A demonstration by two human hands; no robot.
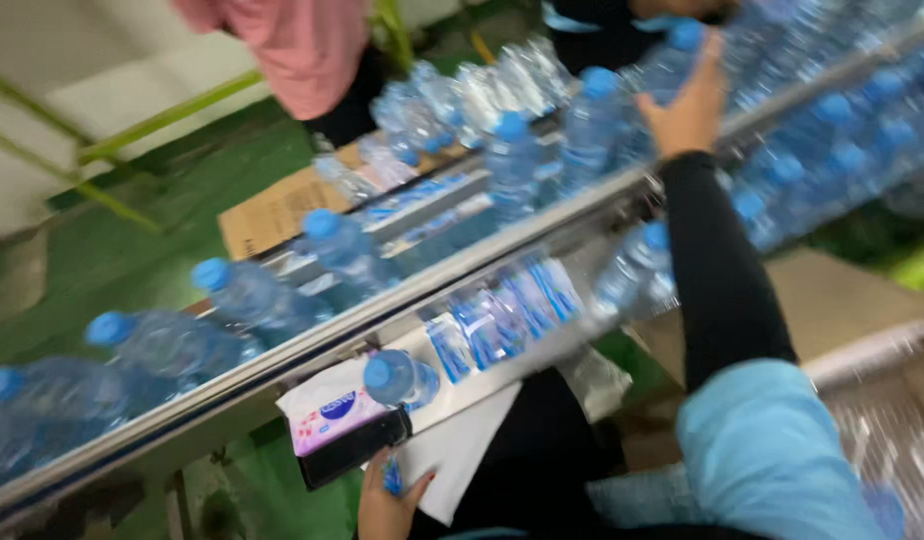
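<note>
Right hand [690, 108] raised, fingers spread, touching blue-capped bottle [672, 62] on conveyor line [462, 270] — left hand [387, 500] low, loosely curled around small blue item [393, 478], grip unclear — image blurred

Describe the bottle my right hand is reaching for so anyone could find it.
Follow the metal conveyor rail up to its far right end. There the right hand touches a clear bottle with a blue cap, the only one with fingers on it.

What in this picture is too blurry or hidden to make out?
Head view:
- Right hand: motion blur hides whether it grips the bottle.
- Left hand: cut by the bottom edge; the small blue thing at its fingers is unclear.
- Person in pink: cut off by the top edge.
</note>
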